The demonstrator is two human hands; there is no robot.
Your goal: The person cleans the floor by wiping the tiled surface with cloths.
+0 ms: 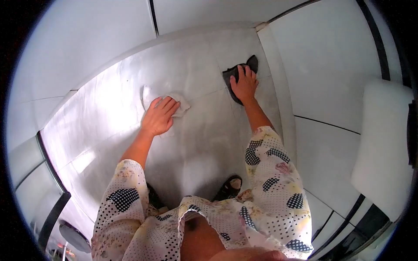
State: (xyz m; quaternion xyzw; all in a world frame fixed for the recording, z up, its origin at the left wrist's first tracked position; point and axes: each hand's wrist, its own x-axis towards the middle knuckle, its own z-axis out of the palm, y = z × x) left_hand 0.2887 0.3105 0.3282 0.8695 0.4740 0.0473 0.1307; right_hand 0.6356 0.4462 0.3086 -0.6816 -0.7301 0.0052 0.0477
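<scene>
On the pale tiled floor (200,126), my left hand (160,115) presses down on a white cloth (180,104), its fingers bent over the crumpled fabric. Further forward and to the right, my right hand (244,85) grips a dark grey or black cloth (230,78), fingers curled over it against the floor. One corner of the dark cloth sticks up past the fingertips. The palms and the undersides of both cloths are hidden.
White cabinet panels (322,56) with dark trim rise on the right, and more panels (96,43) stand ahead and left. A white padded-looking block (383,143) is at the far right. My dark shoe (228,187) rests on the floor. A dark oval object (75,235) is lower left.
</scene>
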